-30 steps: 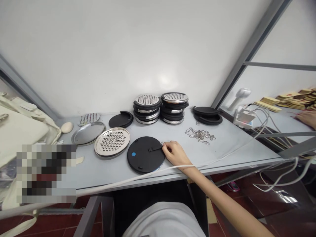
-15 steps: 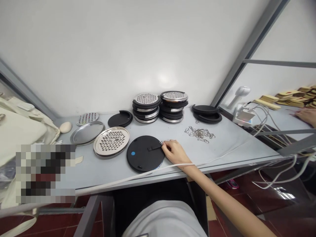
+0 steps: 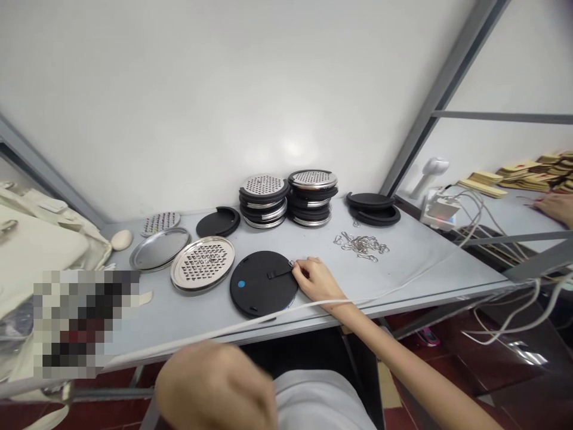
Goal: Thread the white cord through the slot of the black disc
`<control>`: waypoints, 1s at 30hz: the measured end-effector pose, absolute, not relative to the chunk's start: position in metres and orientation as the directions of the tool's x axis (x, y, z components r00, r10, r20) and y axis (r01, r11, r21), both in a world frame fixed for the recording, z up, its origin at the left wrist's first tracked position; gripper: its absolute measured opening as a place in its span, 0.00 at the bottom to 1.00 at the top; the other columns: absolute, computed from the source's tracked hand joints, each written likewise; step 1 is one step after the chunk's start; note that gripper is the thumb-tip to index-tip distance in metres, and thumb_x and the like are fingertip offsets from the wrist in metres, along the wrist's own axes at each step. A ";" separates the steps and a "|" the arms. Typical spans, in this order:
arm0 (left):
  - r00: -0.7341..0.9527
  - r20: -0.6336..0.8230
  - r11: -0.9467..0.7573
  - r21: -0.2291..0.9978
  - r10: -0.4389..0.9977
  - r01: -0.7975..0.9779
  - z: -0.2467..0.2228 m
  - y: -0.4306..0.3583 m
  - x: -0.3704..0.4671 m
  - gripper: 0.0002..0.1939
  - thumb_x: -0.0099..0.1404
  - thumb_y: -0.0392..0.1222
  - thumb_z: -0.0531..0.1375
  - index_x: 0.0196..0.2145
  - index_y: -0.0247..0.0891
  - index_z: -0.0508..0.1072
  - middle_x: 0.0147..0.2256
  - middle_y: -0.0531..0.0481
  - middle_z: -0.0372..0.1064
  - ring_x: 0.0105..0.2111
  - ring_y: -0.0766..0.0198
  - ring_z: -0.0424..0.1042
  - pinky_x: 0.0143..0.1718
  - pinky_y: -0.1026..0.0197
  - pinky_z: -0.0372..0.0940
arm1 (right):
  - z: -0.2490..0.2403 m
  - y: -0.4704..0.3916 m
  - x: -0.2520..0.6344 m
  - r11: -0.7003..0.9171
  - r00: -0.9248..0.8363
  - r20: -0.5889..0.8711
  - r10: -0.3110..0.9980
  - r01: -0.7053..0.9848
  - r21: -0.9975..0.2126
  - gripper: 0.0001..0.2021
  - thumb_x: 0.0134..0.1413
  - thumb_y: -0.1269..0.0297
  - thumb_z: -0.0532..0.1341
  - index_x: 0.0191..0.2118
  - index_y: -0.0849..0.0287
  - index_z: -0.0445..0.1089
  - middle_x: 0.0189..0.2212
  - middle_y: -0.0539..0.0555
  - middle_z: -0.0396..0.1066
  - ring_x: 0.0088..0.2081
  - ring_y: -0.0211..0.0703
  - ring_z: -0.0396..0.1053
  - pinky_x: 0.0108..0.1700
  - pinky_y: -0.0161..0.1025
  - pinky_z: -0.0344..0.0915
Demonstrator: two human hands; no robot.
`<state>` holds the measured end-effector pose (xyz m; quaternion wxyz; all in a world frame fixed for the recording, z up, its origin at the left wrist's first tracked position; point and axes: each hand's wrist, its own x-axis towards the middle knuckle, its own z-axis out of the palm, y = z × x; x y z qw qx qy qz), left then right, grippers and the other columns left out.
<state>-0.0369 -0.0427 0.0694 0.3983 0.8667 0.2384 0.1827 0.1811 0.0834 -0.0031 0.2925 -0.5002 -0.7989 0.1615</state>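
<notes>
My right hand (image 3: 316, 279) is closed in a pinch at the right edge of a round black disc (image 3: 253, 298), where a small metal clip (image 3: 291, 263) shows at the fingertips. A short black strap (image 3: 280, 273) runs from the disc's middle toward that clip. The disc lies flat near the table's front edge and bears a blue dot. Low in the view, my left hand (image 3: 217, 385) is smeared by motion, in front of the table edge, its fingers not readable. Beside the disc is a round metal grater plate (image 3: 203, 263).
Two stacks of graters (image 3: 264, 200) with black rims stand by the wall. Loose metal clips (image 3: 362, 243) lie in a pile, with black holders (image 3: 373, 209) behind. A white cable (image 3: 358, 301) crosses the front. At far right shows another person's hand (image 3: 555, 207).
My left hand has come into view from below. My right hand stays at the disc's edge with the clip. The camera view has shifted slightly.
</notes>
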 end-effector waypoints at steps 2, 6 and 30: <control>0.746 0.150 -0.549 0.771 0.649 0.323 0.073 -0.023 -0.031 0.08 0.70 0.42 0.54 0.37 0.42 0.73 0.35 0.50 0.70 0.35 0.64 0.70 0.38 0.64 0.66 | -0.003 0.084 0.181 0.443 -0.326 0.300 0.896 0.701 -0.559 0.17 0.60 0.67 0.49 0.19 0.57 0.55 0.17 0.49 0.63 0.27 0.39 0.61 0.40 0.36 0.55; 0.185 0.289 -0.340 0.706 0.939 0.621 0.066 0.010 -0.009 0.05 0.66 0.36 0.55 0.34 0.40 0.70 0.33 0.53 0.67 0.31 0.66 0.68 0.33 0.64 0.62 | -0.003 0.084 0.180 0.442 -0.332 0.292 0.897 0.705 -0.556 0.17 0.61 0.67 0.49 0.19 0.57 0.54 0.17 0.49 0.63 0.27 0.40 0.62 0.40 0.37 0.55; 0.366 0.357 -0.511 0.599 0.859 0.616 0.023 0.060 0.021 0.12 0.66 0.32 0.53 0.46 0.42 0.68 0.44 0.49 0.66 0.47 0.58 0.64 0.52 0.53 0.60 | -0.004 0.085 0.180 0.442 -0.335 0.291 0.896 0.736 -0.513 0.15 0.56 0.71 0.52 0.19 0.58 0.60 0.18 0.50 0.66 0.27 0.39 0.62 0.39 0.36 0.56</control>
